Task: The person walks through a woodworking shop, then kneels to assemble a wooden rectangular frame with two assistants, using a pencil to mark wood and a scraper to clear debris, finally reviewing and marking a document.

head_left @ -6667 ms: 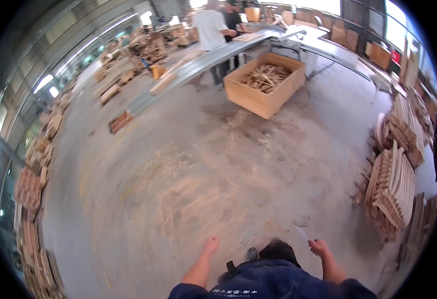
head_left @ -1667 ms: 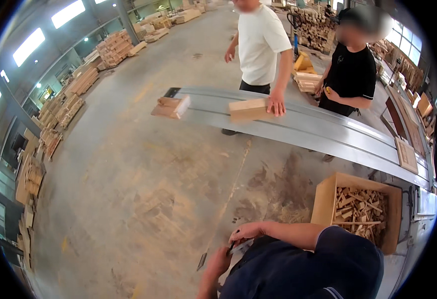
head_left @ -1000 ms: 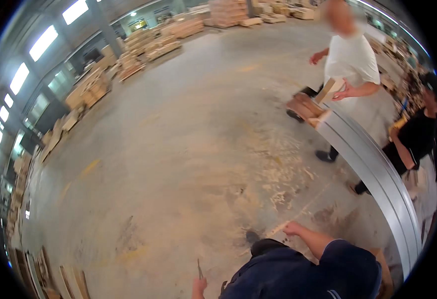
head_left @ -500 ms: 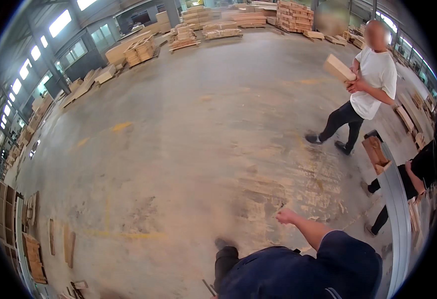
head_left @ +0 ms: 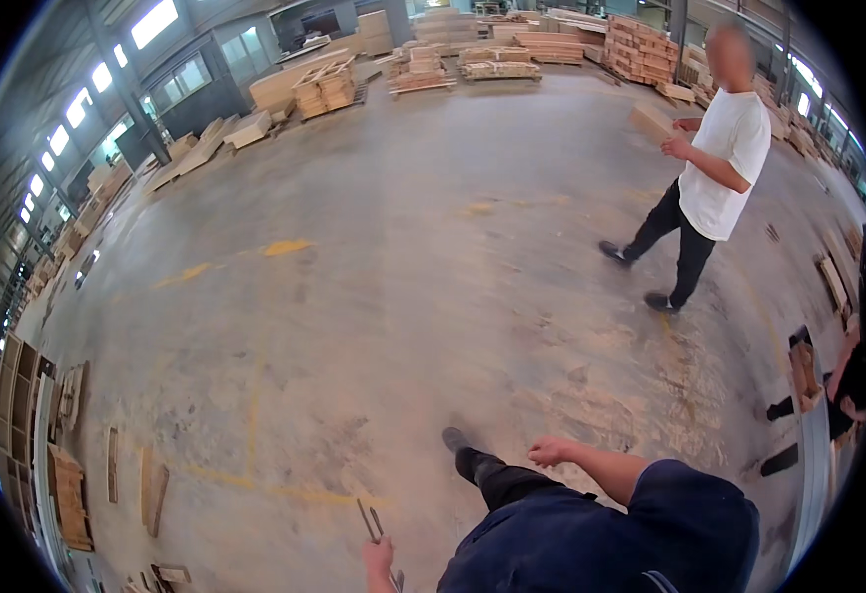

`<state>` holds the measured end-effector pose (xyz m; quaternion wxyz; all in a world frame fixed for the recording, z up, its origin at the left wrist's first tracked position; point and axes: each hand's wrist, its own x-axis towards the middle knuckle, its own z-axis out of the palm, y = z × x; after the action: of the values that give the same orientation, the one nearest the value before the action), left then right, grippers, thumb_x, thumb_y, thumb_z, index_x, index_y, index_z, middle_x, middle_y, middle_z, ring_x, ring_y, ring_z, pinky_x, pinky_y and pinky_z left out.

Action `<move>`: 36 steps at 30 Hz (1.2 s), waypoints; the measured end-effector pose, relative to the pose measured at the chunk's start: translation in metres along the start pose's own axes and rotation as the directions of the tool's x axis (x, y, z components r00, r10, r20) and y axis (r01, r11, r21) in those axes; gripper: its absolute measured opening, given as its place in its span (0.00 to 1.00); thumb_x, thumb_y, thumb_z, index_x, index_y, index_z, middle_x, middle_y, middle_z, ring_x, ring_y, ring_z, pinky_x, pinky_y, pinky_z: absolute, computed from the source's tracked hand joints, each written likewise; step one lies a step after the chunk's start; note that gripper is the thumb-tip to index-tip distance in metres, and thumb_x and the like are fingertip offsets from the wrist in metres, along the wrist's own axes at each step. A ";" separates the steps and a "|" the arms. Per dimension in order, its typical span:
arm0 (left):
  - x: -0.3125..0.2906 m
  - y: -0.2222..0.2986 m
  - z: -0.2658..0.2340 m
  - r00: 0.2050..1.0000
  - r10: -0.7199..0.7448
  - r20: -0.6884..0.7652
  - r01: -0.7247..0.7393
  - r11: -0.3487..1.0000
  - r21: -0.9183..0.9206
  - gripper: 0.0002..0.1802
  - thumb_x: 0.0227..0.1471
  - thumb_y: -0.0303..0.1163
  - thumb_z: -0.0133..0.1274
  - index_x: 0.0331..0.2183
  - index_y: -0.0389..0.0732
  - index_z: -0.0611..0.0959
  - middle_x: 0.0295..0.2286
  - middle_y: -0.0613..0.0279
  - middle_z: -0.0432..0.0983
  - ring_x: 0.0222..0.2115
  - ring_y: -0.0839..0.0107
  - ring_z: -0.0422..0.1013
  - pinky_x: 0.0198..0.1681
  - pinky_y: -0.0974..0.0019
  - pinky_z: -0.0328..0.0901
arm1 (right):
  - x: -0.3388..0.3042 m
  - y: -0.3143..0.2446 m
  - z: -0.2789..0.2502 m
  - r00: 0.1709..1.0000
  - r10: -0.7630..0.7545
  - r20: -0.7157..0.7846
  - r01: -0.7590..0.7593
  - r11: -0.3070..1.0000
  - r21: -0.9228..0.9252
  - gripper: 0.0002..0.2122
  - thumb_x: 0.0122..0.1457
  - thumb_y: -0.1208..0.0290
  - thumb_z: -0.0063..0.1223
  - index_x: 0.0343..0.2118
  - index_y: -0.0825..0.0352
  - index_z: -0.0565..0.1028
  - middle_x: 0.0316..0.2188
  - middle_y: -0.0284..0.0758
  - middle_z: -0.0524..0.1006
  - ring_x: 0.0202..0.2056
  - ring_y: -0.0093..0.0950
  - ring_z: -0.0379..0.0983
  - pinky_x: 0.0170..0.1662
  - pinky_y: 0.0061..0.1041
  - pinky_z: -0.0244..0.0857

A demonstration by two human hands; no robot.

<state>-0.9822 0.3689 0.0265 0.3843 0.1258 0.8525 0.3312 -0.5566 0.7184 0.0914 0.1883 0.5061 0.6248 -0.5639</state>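
Note:
In my left hand (head_left: 379,557), low in the head view, is a thin metal two-pronged tool (head_left: 369,516), its prongs pointing away from me and apart at the tips. Part of the same tool shows below the hand; its exact kind is unclear. My right hand (head_left: 550,452) hangs in front of my body over the concrete floor (head_left: 384,346), fingers curled in, with no object showing in it. One of my legs (head_left: 497,479) is stretched forward in a step.
Ahead to the right stands a person in a white shirt (head_left: 725,138), holding a long wooden block (head_left: 653,123). At the right edge, another person in dark clothes is beside a metal rail (head_left: 811,484). Stacked timber (head_left: 641,49) lines the back; boards (head_left: 151,489) lie at left.
My left hand with the two-pronged tool has come into view. My leg has swung forward and my view has turned. The white-shirted person has stepped and turned with the block.

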 end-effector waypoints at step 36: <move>0.882 0.428 -0.488 0.927 -0.317 -0.199 0.250 0.920 -0.303 0.15 0.48 0.35 0.52 0.31 0.34 0.85 0.25 0.52 0.82 0.25 0.65 0.79 0.33 0.61 0.73 | 0.757 -0.882 -0.174 0.952 0.255 0.169 -0.129 0.836 -0.534 0.14 0.60 0.63 0.46 0.42 0.64 0.79 0.35 0.36 0.81 0.29 0.30 0.79 0.31 0.29 0.75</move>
<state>-1.9533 0.8748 0.0415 0.3344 -0.0955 0.8486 0.3986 -1.5587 1.3232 -0.0146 0.4450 0.4277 0.6723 -0.4088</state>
